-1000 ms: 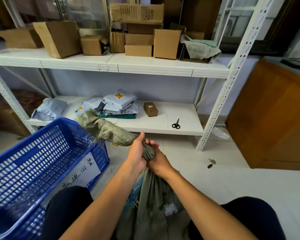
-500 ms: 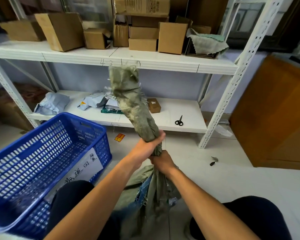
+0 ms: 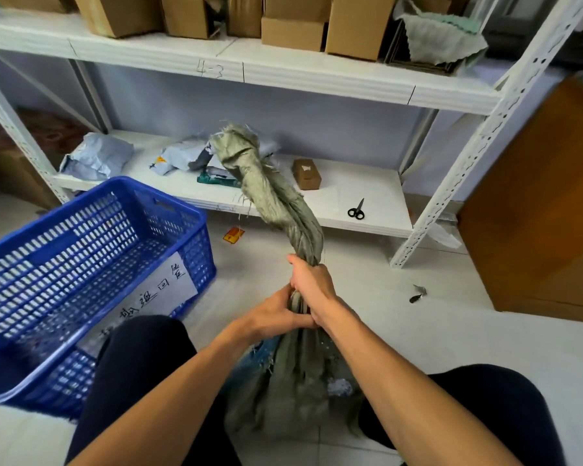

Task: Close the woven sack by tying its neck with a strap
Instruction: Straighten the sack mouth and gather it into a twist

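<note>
A grey-green woven sack [image 3: 293, 381] stands on the floor between my knees. Its gathered neck [image 3: 283, 210] is twisted into a rope that rises and leans up to the left, ending in a frayed mouth. My right hand [image 3: 312, 280] is closed around the neck at the base of the twisted part. My left hand [image 3: 276, 314] grips the neck just below it, and the two hands touch. No strap shows anywhere in view.
A blue plastic crate [image 3: 81, 270] with a paper label stands on the floor at my left. Behind is a white shelf rack [image 3: 367, 227] with scissors [image 3: 356, 210], a small carton [image 3: 306, 174] and grey mail bags [image 3: 96, 159]. A wooden panel [image 3: 535, 213] stands at the right.
My hands have swapped places on the neck: the right one now holds above, the left below. The twisted top has tipped from upright to leaning left.
</note>
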{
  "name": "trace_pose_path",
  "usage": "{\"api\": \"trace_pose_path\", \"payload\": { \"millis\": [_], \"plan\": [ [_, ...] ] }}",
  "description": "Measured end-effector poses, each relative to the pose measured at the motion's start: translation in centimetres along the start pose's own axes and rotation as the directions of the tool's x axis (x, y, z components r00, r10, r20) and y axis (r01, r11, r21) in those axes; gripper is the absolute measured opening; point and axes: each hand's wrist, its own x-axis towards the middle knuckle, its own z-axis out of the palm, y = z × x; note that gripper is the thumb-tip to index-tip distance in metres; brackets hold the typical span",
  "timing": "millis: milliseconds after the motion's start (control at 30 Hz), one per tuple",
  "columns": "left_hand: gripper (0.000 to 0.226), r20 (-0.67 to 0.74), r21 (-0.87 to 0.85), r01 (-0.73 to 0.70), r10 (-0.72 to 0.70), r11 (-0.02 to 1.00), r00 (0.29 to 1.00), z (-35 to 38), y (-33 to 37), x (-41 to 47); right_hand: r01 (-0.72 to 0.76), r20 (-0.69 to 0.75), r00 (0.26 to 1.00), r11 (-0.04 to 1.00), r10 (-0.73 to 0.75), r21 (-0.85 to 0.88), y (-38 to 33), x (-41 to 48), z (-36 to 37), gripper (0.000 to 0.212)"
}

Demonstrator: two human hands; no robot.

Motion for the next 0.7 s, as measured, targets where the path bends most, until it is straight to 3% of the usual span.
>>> {"api": "trace_pose_path", "payload": {
  "millis": [67,133,200,300,367,433,467,533,567,600,633,667,700],
  "plan": [
    [0.065,-0.013,-0.061,-0.016,0.016,0.998,1.0,0.3,0.5,0.0,0.012,0.034,0.999,0.999,-0.011,-0.029,-0.5,0.6,-0.2,0.033],
    [0.046,-0.12,-0.145,-0.01,-0.007,0.989,0.993,0.4,1.3,0.3,0.023,0.044,0.999,0.993,-0.017,-0.119,-0.9,1.1,-0.3,0.031],
    [0.045,-0.205,-0.251,-0.025,-0.028,0.968,0.978,0.3,1.7,0.9,0.055,0.035,0.998,0.963,-0.048,-0.262,-1.8,1.5,-0.3,0.029],
    [0.049,-0.175,-0.408,-0.032,-0.044,0.912,0.984,0.4,2.3,1.8,0.161,0.137,0.984,0.879,-0.111,-0.449,-3.2,2.6,-0.4,0.037],
    [0.034,-0.187,-0.374,-0.002,-0.074,0.927,0.98,0.3,2.4,2.5,0.195,0.201,0.974,0.838,-0.104,-0.51,-3.6,3.4,-0.4,0.043],
    [0.03,-0.184,-0.383,-0.019,-0.056,0.924,0.981,0.4,2.4,2.5,0.182,0.206,0.976,0.796,-0.074,-0.577,-3.7,4.0,-0.5,0.065],
    [0.028,-0.164,-0.412,-0.017,-0.055,0.911,0.985,0.1,2.1,2.0,0.182,0.22,0.974,0.783,-0.059,-0.595,-3.9,4.2,-0.7,0.066],
    [0.022,-0.135,-0.437,0.046,-0.116,0.898,0.984,-0.1,1.8,2.4,0.238,0.343,0.938,0.794,-0.04,-0.559,-4.1,4.4,-1.4,0.049],
    [0.025,-0.052,-0.38,0.048,-0.073,0.924,0.996,-0.3,0.6,3.6,0.27,0.419,0.907,0.82,-0.041,-0.505,-4.1,4.6,-1.7,0.042],
    [0.036,-0.052,-0.27,0.108,-0.127,0.957,0.991,-0.1,-0.8,4.8,0.296,0.483,0.874,0.843,-0.05,-0.448,-4.2,4.7,-2.0,0.039],
    [0.049,0.036,-0.113,0.308,-0.306,0.945,0.951,0.3,-0.4,7.0,0.313,0.52,0.852,0.852,-0.058,-0.419,-4.1,4.7,-2.1,0.042],
    [0.058,0.026,0.003,0.415,-0.415,0.91,0.91,0.8,-0.5,8.0,0.323,0.533,0.844,0.853,-0.064,-0.409,-3.7,4.8,-2.1,0.058],
    [0.057,0.036,-0.118,0.281,-0.278,0.952,0.96,0.3,-1.6,7.6,0.331,0.522,0.85,0.846,-0.074,-0.418,-3.1,4.8,-2.1,0.077]
  ]
}}
